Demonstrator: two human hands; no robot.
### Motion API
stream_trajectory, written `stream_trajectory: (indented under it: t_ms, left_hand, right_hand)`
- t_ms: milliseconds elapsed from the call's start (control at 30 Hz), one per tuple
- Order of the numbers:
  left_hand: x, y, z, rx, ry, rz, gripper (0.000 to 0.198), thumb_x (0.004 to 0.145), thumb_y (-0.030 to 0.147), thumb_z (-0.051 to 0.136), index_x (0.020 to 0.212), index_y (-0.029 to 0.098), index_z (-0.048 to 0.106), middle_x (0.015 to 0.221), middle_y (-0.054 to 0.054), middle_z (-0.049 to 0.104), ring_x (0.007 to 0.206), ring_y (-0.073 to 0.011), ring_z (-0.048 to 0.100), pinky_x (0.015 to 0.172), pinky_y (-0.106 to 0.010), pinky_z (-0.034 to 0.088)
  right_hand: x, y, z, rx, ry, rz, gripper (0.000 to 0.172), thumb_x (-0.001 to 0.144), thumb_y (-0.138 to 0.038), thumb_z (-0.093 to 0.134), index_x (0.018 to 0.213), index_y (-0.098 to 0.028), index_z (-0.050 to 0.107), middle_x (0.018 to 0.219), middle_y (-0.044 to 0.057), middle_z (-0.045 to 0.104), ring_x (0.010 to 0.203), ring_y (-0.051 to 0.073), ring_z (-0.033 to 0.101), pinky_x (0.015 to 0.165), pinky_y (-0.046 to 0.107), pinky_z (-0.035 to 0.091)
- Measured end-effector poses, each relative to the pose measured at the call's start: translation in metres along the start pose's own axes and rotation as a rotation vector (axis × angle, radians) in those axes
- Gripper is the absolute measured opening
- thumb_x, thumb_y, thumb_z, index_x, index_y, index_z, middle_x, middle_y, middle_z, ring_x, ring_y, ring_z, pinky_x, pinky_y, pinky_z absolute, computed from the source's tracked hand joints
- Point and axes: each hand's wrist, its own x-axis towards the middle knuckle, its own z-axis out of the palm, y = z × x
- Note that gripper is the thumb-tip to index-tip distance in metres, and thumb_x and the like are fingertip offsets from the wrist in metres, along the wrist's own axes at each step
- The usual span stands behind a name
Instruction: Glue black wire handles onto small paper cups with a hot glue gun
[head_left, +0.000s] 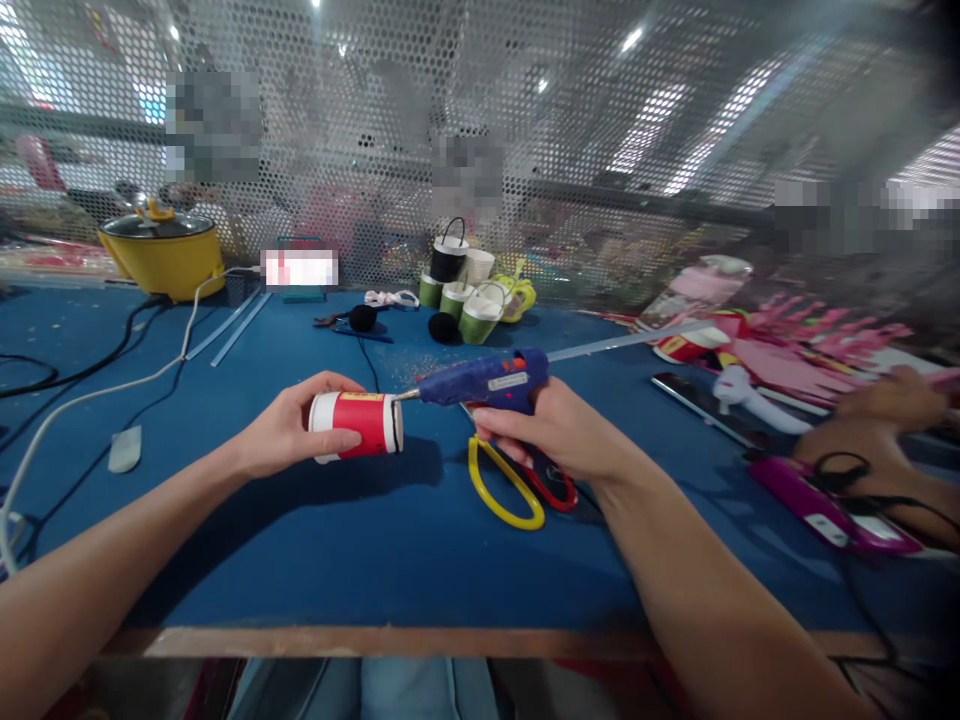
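Observation:
My left hand (296, 430) is closed around a red and white paper cup (364, 424), which lies on its side in the air with one end toward the right. A dark line runs along the cup's right rim. My right hand (555, 430) grips a blue glue gun (480, 384), its metal nozzle at that rim. A clear glue stick (630, 343) sticks out of the gun's back. Under my right hand lie scissors with yellow and red handles (506, 485); their blades are mostly hidden.
Small green, white and black cups (476, 315) stand at the back beside black pompoms (443, 328). Pliers (337, 321) lie left of them. A yellow electric pot (161, 255) is at the back left. On the right are a phone (705, 408), a purple power strip (825, 500) and another person's hand (877, 410).

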Motion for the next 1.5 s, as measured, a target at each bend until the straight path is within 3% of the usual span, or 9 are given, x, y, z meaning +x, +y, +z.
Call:
stream_trajectory:
  t_ms: [133,333,533,733,933,1100,1333,1500]
  left_hand:
    - [0.0002,0.0002,0.0,-0.003,0.0,0.001,0.048,0.062,0.039,0.067,0.1,0.016,0.049,0.082,-0.003,0.059,0.06,-0.0112,0.054,0.05,-0.022,0.047]
    - [0.0002,-0.0005,-0.0002,0.006,0.002,0.01,0.048,0.062,0.039,0.067,0.101,0.016,0.049,0.084,-0.003,0.058,0.061,-0.0103,0.053,0.051,-0.021,0.047]
    - [0.0,-0.0001,0.0,-0.006,0.0,0.012,0.048,0.062,0.038,0.067,0.1,0.016,0.048,0.083,-0.003,0.059,0.061,-0.0106,0.053,0.05,-0.021,0.047]
    - [-0.0002,-0.001,-0.0009,0.001,0.004,0.026,0.049,0.061,0.038,0.068,0.1,0.017,0.048,0.082,-0.002,0.059,0.06,-0.0103,0.053,0.05,-0.02,0.047]
    - [-0.0002,-0.0017,-0.0006,0.003,0.023,0.041,0.049,0.061,0.038,0.068,0.1,0.016,0.049,0.083,-0.003,0.06,0.06,-0.0104,0.053,0.048,-0.02,0.047]
    - [-0.0001,-0.0041,-0.0006,0.018,0.033,0.075,0.049,0.06,0.036,0.069,0.1,0.016,0.048,0.082,-0.002,0.059,0.062,-0.0105,0.052,0.052,-0.02,0.047]
    - [-0.0001,-0.0032,0.0011,0.026,0.06,0.103,0.05,0.06,0.034,0.07,0.1,0.016,0.048,0.085,-0.004,0.059,0.066,-0.0118,0.054,0.058,-0.022,0.048]
    - [-0.0002,-0.0023,0.0009,0.032,0.076,0.122,0.049,0.06,0.035,0.07,0.099,0.016,0.048,0.085,-0.003,0.059,0.067,-0.0122,0.054,0.059,-0.023,0.048]
  right_hand:
    - [0.0001,-0.0007,0.0003,-0.013,-0.045,0.007,0.03,0.072,-0.04,0.06,0.06,-0.013,0.055,0.043,-0.003,0.047,0.037,0.005,0.041,0.039,0.019,0.034]
    - [0.0032,0.0022,-0.0018,-0.001,0.041,0.026,0.029,0.073,-0.039,0.059,0.064,-0.012,0.055,0.043,-0.004,0.046,0.038,0.005,0.041,0.04,0.019,0.035]
    - [0.0003,-0.0008,0.0001,0.02,-0.053,0.033,0.028,0.072,-0.037,0.06,0.061,-0.012,0.054,0.043,-0.003,0.046,0.037,0.005,0.04,0.038,0.018,0.033]
    - [0.004,0.0004,-0.0002,0.016,0.02,0.053,0.028,0.072,-0.037,0.06,0.063,-0.012,0.055,0.042,-0.004,0.046,0.037,0.005,0.04,0.04,0.018,0.034]
    - [0.002,0.0014,0.0,0.043,-0.041,0.033,0.029,0.072,-0.039,0.059,0.062,-0.012,0.055,0.042,-0.004,0.046,0.036,0.004,0.04,0.038,0.018,0.033]
    - [0.0054,0.0049,-0.0021,0.019,0.029,0.039,0.029,0.074,-0.039,0.058,0.064,-0.012,0.055,0.042,-0.003,0.047,0.037,0.005,0.04,0.039,0.018,0.034]
    - [0.0021,0.0024,-0.0018,0.058,-0.061,0.016,0.029,0.073,-0.039,0.059,0.062,-0.012,0.055,0.042,-0.003,0.046,0.036,0.004,0.039,0.037,0.017,0.032]
    - [0.0054,0.0028,-0.0022,0.05,0.01,0.031,0.029,0.074,-0.039,0.058,0.063,-0.012,0.054,0.042,-0.004,0.045,0.037,0.005,0.04,0.038,0.018,0.033]
